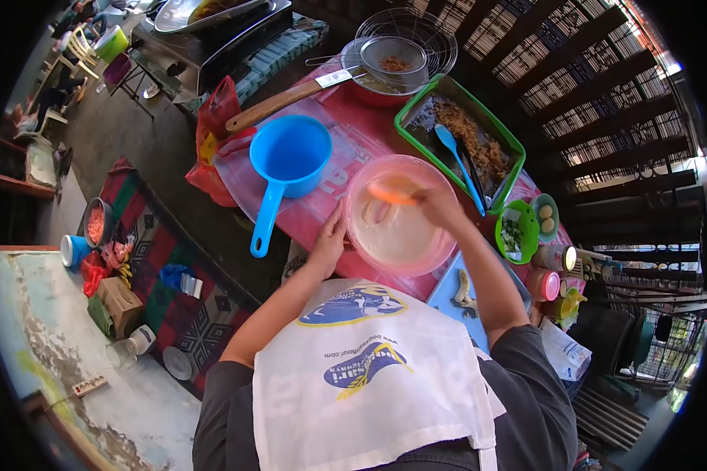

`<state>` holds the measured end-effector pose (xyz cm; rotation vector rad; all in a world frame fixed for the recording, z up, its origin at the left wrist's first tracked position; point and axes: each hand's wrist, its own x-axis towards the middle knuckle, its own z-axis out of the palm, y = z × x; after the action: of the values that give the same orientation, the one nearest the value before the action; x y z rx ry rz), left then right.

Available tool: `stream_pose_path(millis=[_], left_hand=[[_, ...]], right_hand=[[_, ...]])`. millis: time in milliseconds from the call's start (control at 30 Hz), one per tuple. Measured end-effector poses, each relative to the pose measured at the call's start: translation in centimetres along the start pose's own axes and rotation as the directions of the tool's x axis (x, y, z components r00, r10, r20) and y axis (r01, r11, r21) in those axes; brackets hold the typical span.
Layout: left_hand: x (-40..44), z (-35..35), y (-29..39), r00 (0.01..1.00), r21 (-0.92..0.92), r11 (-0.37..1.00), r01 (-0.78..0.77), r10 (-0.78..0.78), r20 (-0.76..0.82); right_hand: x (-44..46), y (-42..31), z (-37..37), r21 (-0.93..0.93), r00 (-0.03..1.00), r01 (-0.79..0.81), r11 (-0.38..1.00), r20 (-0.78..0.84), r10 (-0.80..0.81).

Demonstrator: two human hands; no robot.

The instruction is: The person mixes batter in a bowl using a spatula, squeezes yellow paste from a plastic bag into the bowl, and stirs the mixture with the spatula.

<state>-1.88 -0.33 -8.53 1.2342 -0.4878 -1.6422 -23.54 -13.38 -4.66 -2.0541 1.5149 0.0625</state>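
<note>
A pink plastic bowl (363, 245) of pale, creamy batter (397, 235) stands on the table edge right in front of me. My left hand (331, 239) holds the bowl's left side, thumb up near the rim. Over the batter, my right hand (441, 209) is closed on an orange utensil (393, 194), which is smeared by motion, so its exact kind is unclear. A curved ridge marks the batter just below it. To the left of the bowl sits a blue long-handled dipper (291, 153).
A green-rimmed tray (518, 161) holds brown shreds, a blue spatula (459, 161) and black tongs. Strainers (394, 56) lie at the back. Right of the bowl are a green basket (528, 224), a bowl of eggs (546, 220) and a pale blue board (448, 292) with peeled banana.
</note>
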Motion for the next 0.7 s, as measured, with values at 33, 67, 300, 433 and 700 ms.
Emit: stream_pose_path(millis=[33, 67, 300, 433, 700], left_hand=[[0.4, -0.3, 0.4, 1.0, -0.004, 1.0, 0.017, -0.017, -0.009], [0.8, -0.5, 0.7, 0.999, -0.009, 0.999, 0.033, -0.034, -0.02], [1.4, -0.7, 0.3, 0.999, -0.066, 0.997, 0.037, -0.038, -0.013], [1.9, -1.2, 0.8, 1.0, -0.03, 0.999, 0.031, -0.031, 0.006], [0.0, -0.5, 0.9, 0.998, -0.166, 0.984, 0.06, -0.055, 0.031]], right_hand=[[-0.9, -1.0, 1.7, 0.011, 0.993, 0.105, 0.994, 0.043, -0.105], [-2.2, -1.3, 2.2, -0.087, 0.989, 0.118, 0.989, 0.097, -0.109], [-3.2, -3.3, -3.7, -0.315, 0.992, 0.026, 0.949, 0.128, 0.016], [-3.0, -2.0, 1.3, -0.214, 0.961, 0.273, 0.938, 0.02, -0.275], [-4.3, -2.9, -2.2, -0.353, 0.977, 0.077, 0.932, -0.158, -0.14]])
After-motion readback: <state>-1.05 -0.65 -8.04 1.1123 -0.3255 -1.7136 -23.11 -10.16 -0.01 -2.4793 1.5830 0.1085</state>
